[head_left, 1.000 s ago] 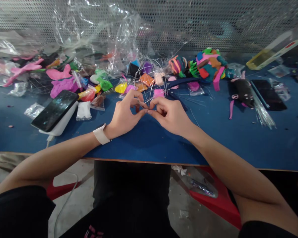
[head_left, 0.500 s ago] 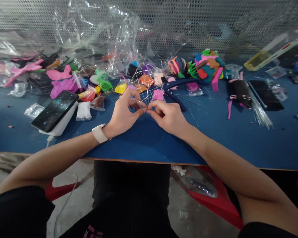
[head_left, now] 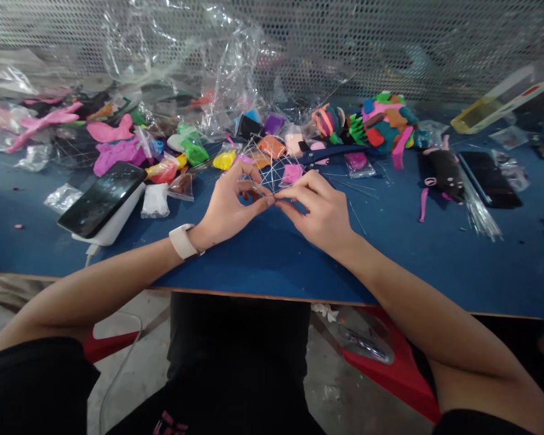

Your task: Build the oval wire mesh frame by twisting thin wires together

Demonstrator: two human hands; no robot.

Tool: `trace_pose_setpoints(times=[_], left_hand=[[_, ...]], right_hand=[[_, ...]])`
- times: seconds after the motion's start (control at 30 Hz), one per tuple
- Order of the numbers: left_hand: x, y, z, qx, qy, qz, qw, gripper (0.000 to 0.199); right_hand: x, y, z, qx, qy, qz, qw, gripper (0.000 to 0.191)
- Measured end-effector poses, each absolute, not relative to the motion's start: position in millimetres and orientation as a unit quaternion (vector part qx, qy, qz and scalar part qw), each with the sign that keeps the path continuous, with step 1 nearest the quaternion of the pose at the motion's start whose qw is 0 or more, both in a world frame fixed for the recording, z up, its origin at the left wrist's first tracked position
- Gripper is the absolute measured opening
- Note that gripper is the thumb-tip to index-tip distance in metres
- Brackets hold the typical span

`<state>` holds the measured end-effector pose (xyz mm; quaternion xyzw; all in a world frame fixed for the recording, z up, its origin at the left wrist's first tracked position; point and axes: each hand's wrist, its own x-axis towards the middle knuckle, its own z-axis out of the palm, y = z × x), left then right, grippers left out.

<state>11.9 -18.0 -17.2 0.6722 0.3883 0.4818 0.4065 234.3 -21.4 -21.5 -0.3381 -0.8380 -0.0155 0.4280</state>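
A frame of thin silvery wires (head_left: 272, 171) stands over the blue table, its near end between my fingertips. My left hand (head_left: 236, 202), with a pale band on the wrist, pinches the wire frame between thumb and fingers. From the right, my right hand (head_left: 320, 211) closes thumb and forefinger on the wire at the same spot, the fingertips of both hands nearly touching. Behind the wires lie an orange clay lump (head_left: 272, 146) and a pink clay piece (head_left: 292, 174). Dark-handled pliers (head_left: 330, 153) rest just beyond my right hand.
A phone (head_left: 103, 198) leans on a white block at left, near a white packet (head_left: 155, 201). Clay pieces and clear plastic line the table's back. A black clay figure (head_left: 444, 174), wire bundle (head_left: 478, 208), second phone (head_left: 492, 179) and tilted bottle (head_left: 498, 99) are at right.
My right hand's fingers have straightened somewhat and its knuckles have lifted, still pinching at the wire. My left hand keeps its grip. The whole view has shifted slightly.
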Motion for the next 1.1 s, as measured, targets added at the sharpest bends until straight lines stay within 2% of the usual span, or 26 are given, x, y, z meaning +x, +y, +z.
trace_pose_setpoints(times=[0.2, 0.47, 0.6, 0.83, 0.97, 1.1], left_hand=[[13, -18, -17, 0.655, 0.383, 0.481, 0.441, 0.035], [14, -18, -21, 0.636, 0.378, 0.490, 0.462, 0.041], [16, -19, -22, 0.610, 0.382, 0.499, 0.483, 0.039], [16, -17, -26, 0.567, 0.381, 0.512, 0.521, 0.039], [16, -17, -26, 0.585, 0.382, 0.511, 0.501, 0.038], [15, -15, -27, 0.643, 0.374, 0.523, 0.416, 0.033]], right_hand=[[230, -21, -22, -0.346, -0.829, -0.005, 0.440, 0.011], [229, -22, -23, -0.337, -0.831, 0.014, 0.442, 0.019], [231, -21, -24, -0.314, -0.846, -0.023, 0.431, 0.022], [239, -15, -27, -0.285, -0.879, -0.129, 0.360, 0.025], [242, -9, -30, -0.302, -0.881, -0.106, 0.348, 0.023], [238, -8, -28, -0.302, -0.856, -0.080, 0.413, 0.013]])
